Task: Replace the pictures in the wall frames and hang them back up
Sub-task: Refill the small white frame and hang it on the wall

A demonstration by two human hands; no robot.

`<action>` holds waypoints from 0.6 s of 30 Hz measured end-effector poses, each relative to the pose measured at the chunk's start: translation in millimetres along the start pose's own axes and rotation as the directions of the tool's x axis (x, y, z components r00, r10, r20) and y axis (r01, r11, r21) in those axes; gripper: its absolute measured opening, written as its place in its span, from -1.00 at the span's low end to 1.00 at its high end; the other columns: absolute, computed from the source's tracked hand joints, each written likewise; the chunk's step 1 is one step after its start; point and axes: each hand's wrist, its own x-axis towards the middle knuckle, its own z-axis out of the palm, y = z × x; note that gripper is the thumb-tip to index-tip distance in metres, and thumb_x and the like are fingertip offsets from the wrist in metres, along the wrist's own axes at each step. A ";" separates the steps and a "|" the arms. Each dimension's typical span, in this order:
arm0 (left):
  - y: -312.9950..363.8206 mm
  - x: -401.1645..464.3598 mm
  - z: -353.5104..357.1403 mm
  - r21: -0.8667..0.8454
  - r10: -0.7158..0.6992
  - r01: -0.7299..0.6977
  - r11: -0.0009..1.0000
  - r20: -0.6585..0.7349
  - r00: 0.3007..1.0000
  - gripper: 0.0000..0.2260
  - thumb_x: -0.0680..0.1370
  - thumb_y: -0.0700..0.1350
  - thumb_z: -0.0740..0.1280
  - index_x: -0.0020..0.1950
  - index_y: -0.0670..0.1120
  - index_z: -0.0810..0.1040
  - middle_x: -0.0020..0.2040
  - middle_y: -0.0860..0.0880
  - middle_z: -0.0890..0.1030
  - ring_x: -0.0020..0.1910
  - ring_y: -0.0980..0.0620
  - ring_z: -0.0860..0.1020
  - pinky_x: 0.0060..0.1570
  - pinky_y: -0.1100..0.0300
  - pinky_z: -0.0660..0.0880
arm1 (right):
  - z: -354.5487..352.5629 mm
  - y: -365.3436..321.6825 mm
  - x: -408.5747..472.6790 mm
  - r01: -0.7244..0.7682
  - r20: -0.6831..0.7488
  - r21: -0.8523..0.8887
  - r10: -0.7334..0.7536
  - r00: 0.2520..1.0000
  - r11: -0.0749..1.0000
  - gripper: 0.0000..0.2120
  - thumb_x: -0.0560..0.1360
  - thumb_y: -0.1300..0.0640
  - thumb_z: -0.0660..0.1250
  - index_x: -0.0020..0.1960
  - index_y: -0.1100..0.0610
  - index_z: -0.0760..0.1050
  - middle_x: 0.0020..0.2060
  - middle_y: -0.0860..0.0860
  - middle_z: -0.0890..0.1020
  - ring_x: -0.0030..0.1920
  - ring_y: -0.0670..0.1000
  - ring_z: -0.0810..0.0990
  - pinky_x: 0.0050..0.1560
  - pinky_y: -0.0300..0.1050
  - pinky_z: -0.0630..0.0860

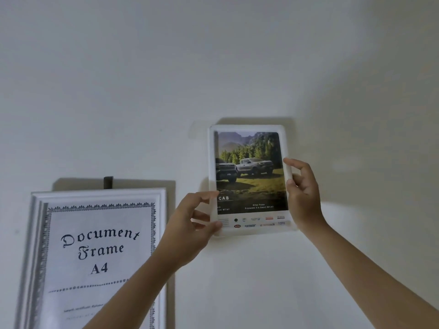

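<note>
Head view: the small frame [249, 179] stands upright against the wall [237, 55], long axis vertical, pinched at its lower left edge by the left hand [190, 224] and at its right edge by the right hand [301, 186], equally near.
</note>
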 end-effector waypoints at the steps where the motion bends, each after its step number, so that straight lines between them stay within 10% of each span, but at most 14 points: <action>1: -3.2 0.2 0.6 0.012 0.005 -0.005 1.000 0.001 1.000 -0.55 0.41 -0.28 0.45 0.18 0.13 0.50 0.01 0.21 0.48 -0.16 0.17 0.58 -0.22 0.27 0.55 | 1.2 4.9 -0.5 -0.005 -0.003 0.011 0.005 1.000 1.000 -0.57 0.54 0.45 0.03 0.20 0.03 0.40 -0.27 0.25 0.53 -0.36 -0.03 0.48 -0.39 -0.23 0.43; 9: -18.9 -6.7 9.2 0.064 0.044 -0.046 0.997 0.026 0.999 -0.55 0.40 -0.30 0.45 0.14 0.15 0.48 0.00 -0.06 0.58 -0.13 0.13 0.62 -0.14 0.34 0.54 | 0.8 25.0 -11.1 -0.002 -0.004 0.028 0.002 1.000 1.000 -0.55 0.55 0.43 0.08 0.17 -0.09 0.42 -0.19 0.27 0.56 -0.25 0.31 0.45 -0.32 0.14 0.42; 18: -26.2 -12.2 17.6 0.138 0.095 -0.088 0.986 -0.039 0.995 -0.54 0.40 -0.26 0.45 0.16 0.18 0.47 -0.01 0.04 0.53 -0.15 0.09 0.59 -0.07 0.22 0.57 | -7.5 32.8 -21.2 0.029 0.044 -0.081 -0.026 0.999 0.996 -0.66 0.59 0.26 0.13 0.26 -0.09 0.36 0.02 0.04 0.52 -0.03 -0.07 0.51 -0.12 -0.35 0.48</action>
